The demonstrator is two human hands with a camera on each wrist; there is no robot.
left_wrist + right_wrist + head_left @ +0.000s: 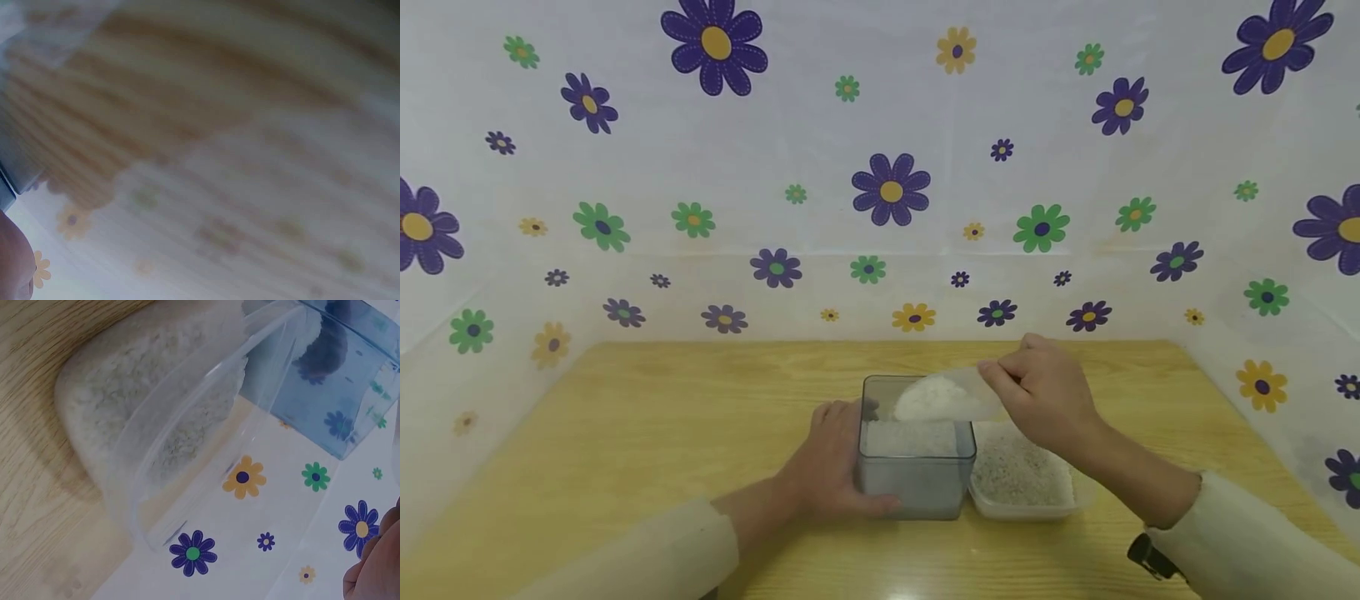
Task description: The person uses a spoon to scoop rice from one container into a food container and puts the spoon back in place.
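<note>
My left hand (827,458) grips the left side of a clear bluish plastic bin (910,487), its thumb across the front. White rice (910,437) lies in the bin. Over the bin's right part, my right hand (1048,396) pinches the end of a clear plastic scoop (988,398). The scoop leans toward the bin with a heap of rice (934,400) in it. Just right of the bin stands a low translucent tub (1026,510) of rice, partly under the right hand. In the right wrist view, the scoop (128,450) covers part of the tub.
The wood-grain table (647,433) extends to both sides of the containers. A white cloth (820,142) printed with flowers stands behind it and along the sides. At the right cuff, a dark strap (1152,557) shows. Most of the left wrist view is blurred.
</note>
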